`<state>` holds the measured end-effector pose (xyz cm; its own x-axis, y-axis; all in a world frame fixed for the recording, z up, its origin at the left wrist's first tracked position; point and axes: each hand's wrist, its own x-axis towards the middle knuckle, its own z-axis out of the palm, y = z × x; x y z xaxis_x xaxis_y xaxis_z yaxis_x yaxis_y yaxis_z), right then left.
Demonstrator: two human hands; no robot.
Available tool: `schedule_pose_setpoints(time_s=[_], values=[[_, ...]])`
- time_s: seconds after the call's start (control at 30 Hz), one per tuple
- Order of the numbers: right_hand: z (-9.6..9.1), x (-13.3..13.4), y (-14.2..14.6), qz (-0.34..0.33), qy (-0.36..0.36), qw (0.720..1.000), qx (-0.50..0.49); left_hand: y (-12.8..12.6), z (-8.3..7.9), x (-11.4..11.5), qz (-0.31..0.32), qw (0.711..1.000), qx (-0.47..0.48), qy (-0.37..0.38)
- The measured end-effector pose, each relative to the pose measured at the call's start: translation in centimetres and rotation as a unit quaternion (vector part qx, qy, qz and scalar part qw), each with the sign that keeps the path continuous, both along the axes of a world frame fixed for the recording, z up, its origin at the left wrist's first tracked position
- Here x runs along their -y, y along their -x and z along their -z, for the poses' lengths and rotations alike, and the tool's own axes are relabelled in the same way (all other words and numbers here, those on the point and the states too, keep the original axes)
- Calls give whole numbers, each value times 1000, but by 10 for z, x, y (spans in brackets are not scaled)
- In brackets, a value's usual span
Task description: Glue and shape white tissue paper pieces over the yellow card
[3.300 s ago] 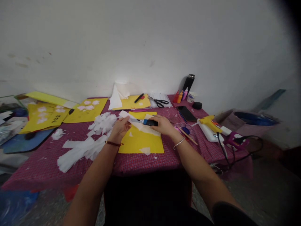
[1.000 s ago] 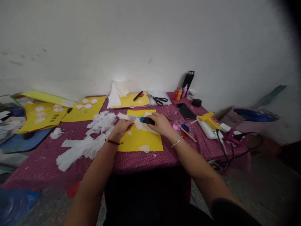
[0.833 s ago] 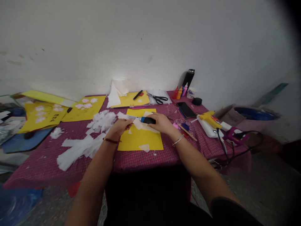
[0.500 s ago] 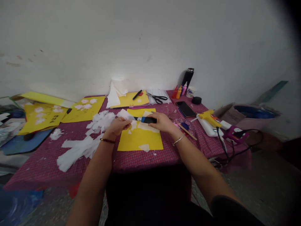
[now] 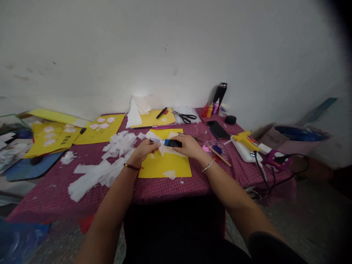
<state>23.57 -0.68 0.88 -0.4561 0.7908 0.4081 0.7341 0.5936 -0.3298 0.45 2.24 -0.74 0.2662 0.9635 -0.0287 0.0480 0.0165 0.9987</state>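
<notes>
My left hand (image 5: 143, 150) pinches a piece of white tissue paper (image 5: 153, 136) over a yellow sheet (image 5: 165, 165) on the table. My right hand (image 5: 187, 146) is wrapped round a black and blue cutter (image 5: 172, 143) whose tip points left at the tissue, close to my left fingers. Small white scraps lie on the yellow sheet. A heap of white tissue pieces (image 5: 101, 165) sits just left of my left hand.
A red checked cloth (image 5: 170, 187) covers the table. At the back lie scissors (image 5: 186, 117), a black marker (image 5: 162, 113), paint bottles (image 5: 210, 109) and a dark flask (image 5: 220, 94). A phone (image 5: 217, 129), yellow glue gun (image 5: 244, 141) and cables sit right. Yellow flower sheets (image 5: 99, 128) lie left.
My hands have drawn a little closer together over the yellow sheet, with the cutter tip now nearer my left fingers. The tissue stays pinched throughout.
</notes>
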Motion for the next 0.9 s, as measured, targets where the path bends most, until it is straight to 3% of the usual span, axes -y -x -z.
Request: schedule_pose_setpoints(time_s=[0.13, 0.33, 0.43, 0.73, 0.9], values=[[1, -2, -2, 15, -7, 1000, 16, -1, 5, -2, 3, 997, 73, -14], [3, -3, -2, 25, -20, 999, 27, -1, 0, -8, -23, 973, 215, 76], [3, -2, 0, 24, -24, 999, 34, 0, 0, -9, -50, 964, 242, 96], [0, 3, 5, 50, -11, 999, 17, -9, 8, -11, -63, 954, 292, 8], [4, 6, 13, 64, -6, 998, -2, -18, 15, -12, -83, 967, 234, -49]])
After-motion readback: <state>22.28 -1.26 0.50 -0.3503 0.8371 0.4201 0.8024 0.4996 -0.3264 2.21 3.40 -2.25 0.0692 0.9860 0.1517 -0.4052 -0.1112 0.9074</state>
